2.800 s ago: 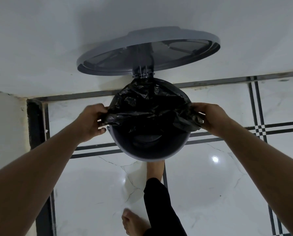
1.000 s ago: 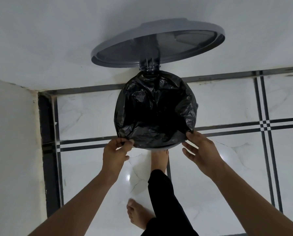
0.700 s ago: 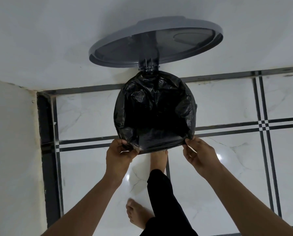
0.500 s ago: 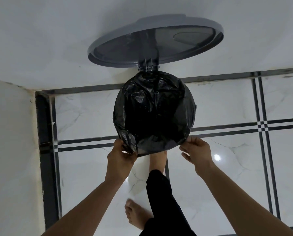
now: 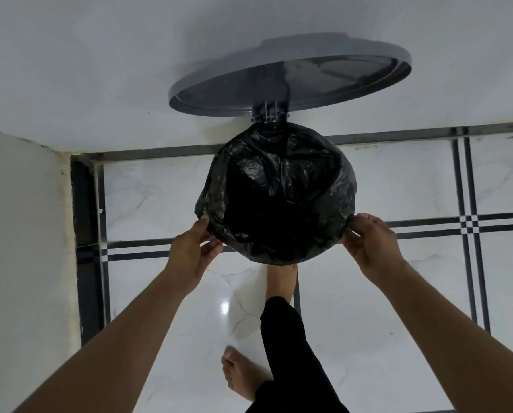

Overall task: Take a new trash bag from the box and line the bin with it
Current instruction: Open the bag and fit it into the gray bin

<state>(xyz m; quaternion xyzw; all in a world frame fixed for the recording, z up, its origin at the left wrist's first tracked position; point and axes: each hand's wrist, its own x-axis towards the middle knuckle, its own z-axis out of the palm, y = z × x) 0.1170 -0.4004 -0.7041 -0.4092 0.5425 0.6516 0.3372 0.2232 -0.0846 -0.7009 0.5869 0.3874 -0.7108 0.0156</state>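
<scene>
A black trash bag [image 5: 279, 192] covers the whole mouth of the round bin, its edge folded over the rim, so the bin body is hidden under it. The bin's grey lid [image 5: 291, 76] stands open behind, held at the hinge. My left hand [image 5: 194, 251] pinches the bag's edge at the near left of the rim. My right hand [image 5: 368, 242] grips the bag's edge at the near right. One of my feet [image 5: 280, 281] is under the bin's front, where the pedal is hidden.
The bin stands on a glossy white marble floor [image 5: 368, 323] with black inlay lines, close to a white wall [image 5: 100, 70]. A second wall [image 5: 22, 234] runs along the left. My other bare foot [image 5: 240, 374] rests on the floor nearer to me.
The bag has been drawn from the sides over the near rim. In the last half second both hands slid apart along the near edge, outward to the left and right.
</scene>
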